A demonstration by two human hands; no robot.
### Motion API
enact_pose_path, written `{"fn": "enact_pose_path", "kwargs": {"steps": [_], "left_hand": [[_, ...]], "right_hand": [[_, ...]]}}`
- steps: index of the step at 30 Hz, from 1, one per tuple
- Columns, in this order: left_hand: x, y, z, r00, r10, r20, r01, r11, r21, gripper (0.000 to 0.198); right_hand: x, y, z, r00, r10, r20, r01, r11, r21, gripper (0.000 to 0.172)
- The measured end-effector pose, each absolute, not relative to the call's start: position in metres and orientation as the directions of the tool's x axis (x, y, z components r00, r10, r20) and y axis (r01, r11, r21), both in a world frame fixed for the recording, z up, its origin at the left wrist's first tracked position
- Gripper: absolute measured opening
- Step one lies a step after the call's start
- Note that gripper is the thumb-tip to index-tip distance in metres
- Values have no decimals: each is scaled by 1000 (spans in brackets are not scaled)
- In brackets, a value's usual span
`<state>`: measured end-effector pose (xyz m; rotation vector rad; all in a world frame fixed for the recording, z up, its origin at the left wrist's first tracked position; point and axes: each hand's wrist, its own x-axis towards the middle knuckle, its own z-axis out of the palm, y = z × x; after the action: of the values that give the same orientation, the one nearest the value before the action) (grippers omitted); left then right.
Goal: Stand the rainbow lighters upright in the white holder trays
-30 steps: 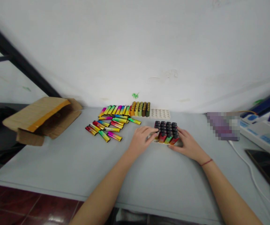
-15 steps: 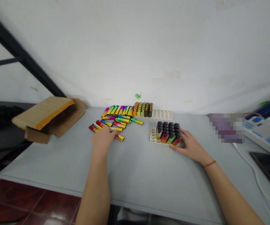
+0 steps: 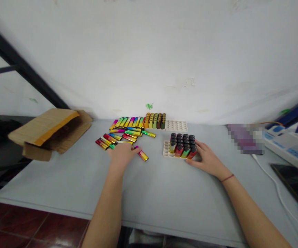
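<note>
My left hand (image 3: 122, 154) rests palm down at the near edge of a pile of several rainbow-coloured lighters (image 3: 124, 135) lying loose on the grey table (image 3: 151, 193). Its fingers curl over one lighter, and another magenta-and-yellow lighter (image 3: 141, 153) lies just to its right. My right hand (image 3: 208, 158) touches the right side of a white tray (image 3: 166, 148) in which several lighters (image 3: 182, 144) stand upright with black caps; its fingers lie spread against the tray.
At the back, by the wall, stands a second row of upright lighters (image 3: 155, 120) beside an empty white tray (image 3: 176, 125). An open cardboard box (image 3: 49, 132) lies at the left. A white cable (image 3: 275, 186), a dark phone (image 3: 294, 187) and a white device (image 3: 288, 143) sit at the right.
My left hand left the tray, went left to the loose pile, and now draws back a little with a lighter. The right hand has stayed on the tray.
</note>
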<state>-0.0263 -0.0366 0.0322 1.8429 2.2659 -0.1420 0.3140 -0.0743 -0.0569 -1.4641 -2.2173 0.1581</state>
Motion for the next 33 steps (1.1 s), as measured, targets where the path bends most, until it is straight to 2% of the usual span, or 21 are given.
{"fn": "enact_pose_path", "kwargs": {"steps": [7,11,14,16,18,20,23,26,30,33], "left_hand": [[16,-45,17,26,989,-143,996,-13,94,36],[22,-41,7,140,983,-118,971,-113,212,29],[18,-34,-2,188,982,15,893,-177,413,23],[18,-29,-7,112,987,112,765,-158,625,19],[21,-27,-10,21,995,94,527,-91,845,18],[26,-28,-11,-1,1000,14,248,-14,969,20],[35,-30,-7,-15,1000,6,-39,-6,999,19],[40,-31,-2,-60,996,-65,-205,51,978,16],[41,-30,-2,-40,979,-201,-307,180,935,45],[40,-29,-6,-51,979,-199,-307,175,936,50]], "right_hand": [[315,-74,-58,-318,889,329,836,426,-344,71],[315,-74,-58,-310,895,321,844,415,-341,70],[315,-75,-58,-308,896,321,844,413,-343,69],[315,-75,-57,-314,894,318,842,418,-342,69],[315,-75,-58,-314,895,316,844,416,-339,71],[315,-75,-58,-311,897,315,846,412,-338,72],[315,-75,-58,-312,897,312,845,412,-341,73],[316,-75,-58,-315,896,313,839,417,-349,71],[317,-75,-60,-309,897,317,842,413,-348,71],[318,-75,-61,-318,898,305,841,415,-346,71]]}}
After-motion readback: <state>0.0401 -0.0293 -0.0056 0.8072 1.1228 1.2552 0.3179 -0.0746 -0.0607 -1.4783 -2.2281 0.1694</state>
